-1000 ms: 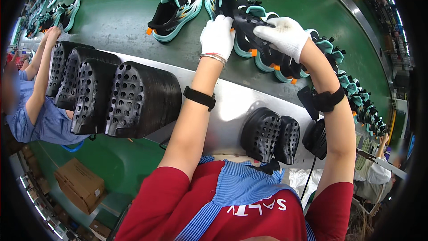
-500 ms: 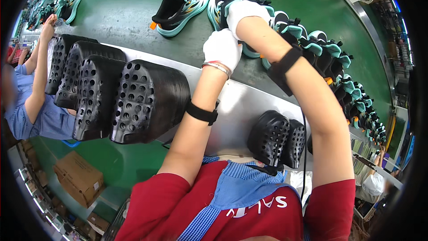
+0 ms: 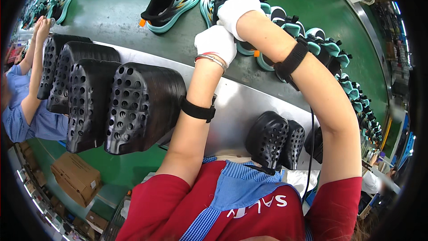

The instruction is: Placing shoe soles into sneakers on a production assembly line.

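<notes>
Both gloved hands are together over the green tabletop (image 3: pixel 111 13), just in from its near edge. Right hand (image 3: pixel 240 15) covers the heel-side part of a black, white and teal shoe (image 3: pixel 208 1), toe toward the far edge; left hand (image 3: pixel 215 44) is just nearer the metal ledge (image 3: pixel 229 111), overlapping the right. Fingers mostly hidden behind the gloves, so can't tell whether either hand is closed on anything; looks like contact at the shoe's opening, but the view is poor there. A lone matching shoe (image 3: pixel 171 6) sits just left, orange tab at its heel, toe also toward the far edge. Row of similar shoes (image 3: pixel 318 47) runs from the hands toward the tabletop's right end. On the ledge along the near edge: big stacks of black perforated shells (image 3: pixel 145 107) left of the left forearm, two smaller black shells (image 3: pixel 269 138) between the forearms. Black straps on both forearms, dark cable (image 3: pixel 310 147) by the right one. Co-worker's hands (image 3: pixel 42 27) near the left end. Carton (image 3: pixel 76 178) on the floor, lower left.
</notes>
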A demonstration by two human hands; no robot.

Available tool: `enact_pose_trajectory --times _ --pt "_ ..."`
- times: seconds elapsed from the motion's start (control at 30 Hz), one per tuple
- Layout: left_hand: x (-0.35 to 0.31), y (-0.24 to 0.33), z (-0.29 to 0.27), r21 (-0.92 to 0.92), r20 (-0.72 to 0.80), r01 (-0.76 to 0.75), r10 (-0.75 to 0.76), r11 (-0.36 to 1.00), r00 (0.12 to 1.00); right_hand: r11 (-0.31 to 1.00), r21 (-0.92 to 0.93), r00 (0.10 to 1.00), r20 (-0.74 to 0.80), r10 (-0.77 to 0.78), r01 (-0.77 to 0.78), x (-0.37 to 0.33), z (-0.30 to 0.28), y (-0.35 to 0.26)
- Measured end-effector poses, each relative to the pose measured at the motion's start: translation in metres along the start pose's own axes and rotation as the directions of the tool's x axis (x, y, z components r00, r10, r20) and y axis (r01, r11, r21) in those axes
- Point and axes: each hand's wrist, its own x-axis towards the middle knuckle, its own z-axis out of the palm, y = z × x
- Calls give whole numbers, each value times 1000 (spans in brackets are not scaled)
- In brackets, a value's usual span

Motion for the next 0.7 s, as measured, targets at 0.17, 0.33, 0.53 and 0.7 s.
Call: enact_pose_trajectory --times 0.17,0.33,0.53,0.7 --pt "5 7 -5 9 -73 -112 112 994 991 978 151 972 -164 166 -142 21 3 11" --pt "7 -6 -9 77 29 -39 37 996 999 960 252 973 -159 165 -122 22 4 -3" --pt "2 2 -15 56 -67 -32 36 998 997 937 337 986 -108 131 -87 -99 -3 22" --pt "9 13 -34 98 -189 43 -24 994 982 860 374 936 77 343 -346 -185 57 103"
